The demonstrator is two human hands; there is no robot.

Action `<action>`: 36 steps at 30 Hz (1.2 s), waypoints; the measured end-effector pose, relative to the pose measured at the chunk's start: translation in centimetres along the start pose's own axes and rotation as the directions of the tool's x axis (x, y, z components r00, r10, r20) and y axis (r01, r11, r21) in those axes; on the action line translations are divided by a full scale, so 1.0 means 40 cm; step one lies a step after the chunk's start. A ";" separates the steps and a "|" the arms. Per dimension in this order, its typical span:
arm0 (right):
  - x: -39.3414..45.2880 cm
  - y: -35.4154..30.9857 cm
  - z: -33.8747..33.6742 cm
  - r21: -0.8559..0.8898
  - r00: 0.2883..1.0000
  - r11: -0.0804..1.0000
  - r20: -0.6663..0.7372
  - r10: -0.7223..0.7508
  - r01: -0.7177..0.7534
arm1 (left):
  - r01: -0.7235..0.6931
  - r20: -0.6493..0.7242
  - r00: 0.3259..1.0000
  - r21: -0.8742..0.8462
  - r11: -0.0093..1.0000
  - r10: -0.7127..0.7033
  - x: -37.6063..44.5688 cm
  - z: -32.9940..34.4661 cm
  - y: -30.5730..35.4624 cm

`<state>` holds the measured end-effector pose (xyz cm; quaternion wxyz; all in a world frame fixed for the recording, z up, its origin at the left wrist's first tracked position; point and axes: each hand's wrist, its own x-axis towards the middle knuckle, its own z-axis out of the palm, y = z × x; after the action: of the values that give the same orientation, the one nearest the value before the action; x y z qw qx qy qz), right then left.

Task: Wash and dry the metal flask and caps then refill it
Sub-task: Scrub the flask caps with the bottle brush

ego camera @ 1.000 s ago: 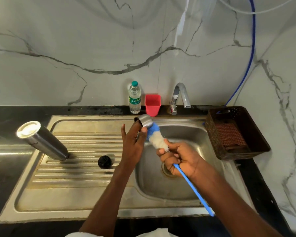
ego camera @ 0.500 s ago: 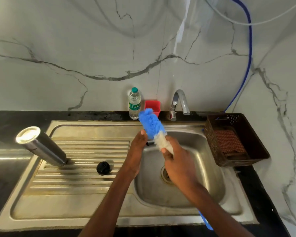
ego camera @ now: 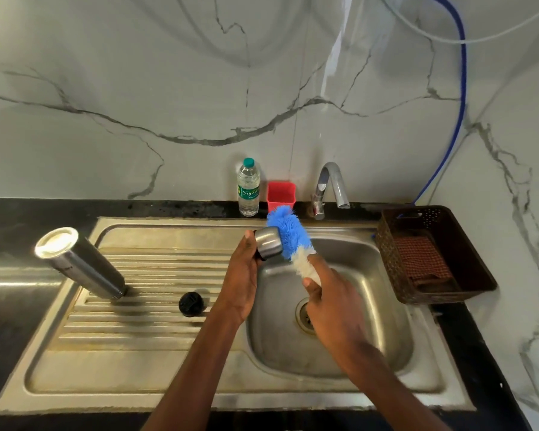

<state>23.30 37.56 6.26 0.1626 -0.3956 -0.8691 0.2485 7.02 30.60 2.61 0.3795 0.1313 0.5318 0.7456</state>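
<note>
The left hand (ego camera: 241,275) grips a small metal cap (ego camera: 268,243) over the basin of the steel sink (ego camera: 339,353), its fingers curled round the cap's far side and the thumb on the near edge. The right hand (ego camera: 330,303) is closed round the white lower part of a bottle brush (ego camera: 288,236), and the brush's blue bristle head rises up and away from that hand, touching the right side of the cap. Both hands hang above the basin, the right one over the drain (ego camera: 304,315).

To the left of the left hand, on the ribbed drainboard (ego camera: 156,275), the metal flask (ego camera: 78,262) stands mouth-down and looks tilted toward the left, its flat base catching the light. Between the flask and the left forearm a black cap (ego camera: 191,303) sits on the ridges.

Beyond the hands, on the black counter (ego camera: 28,213) along the marble wall, stand a clear water bottle (ego camera: 248,188) with a green cap and, just beside it, a red cup (ego camera: 281,194); the tap (ego camera: 330,188) is near them to the right. To the right of the right hand, a brown basket (ego camera: 467,269) holds a folded checked cloth (ego camera: 420,259). A blue hose (ego camera: 458,113) runs up the wall behind the basket.
</note>
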 end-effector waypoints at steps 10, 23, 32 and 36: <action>-0.056 0.001 -0.048 -0.317 0.979 0.930 -0.025 -0.202 0.184 | 0.009 0.050 0.998 0.411 0.912 -0.033 0.004 0.008 -0.014; 0.114 0.049 -0.076 0.534 0.536 0.088 0.844 0.006 -0.841 | -0.207 -0.074 0.976 -0.054 0.977 0.203 -0.004 0.002 0.028; 0.037 0.054 -0.070 0.148 0.286 -0.446 0.923 -0.259 -0.883 | -0.233 0.102 0.940 0.889 0.394 0.326 0.009 -0.099 -0.115; 0.029 0.086 -0.084 0.111 0.231 -0.416 0.940 -0.250 -0.902 | -0.165 0.009 0.954 0.851 0.498 0.300 -0.015 -0.112 -0.126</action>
<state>26.28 41.41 7.19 -0.1376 -0.3265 -0.0137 0.9350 6.89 27.81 -3.55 0.1264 0.3159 0.8273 0.4469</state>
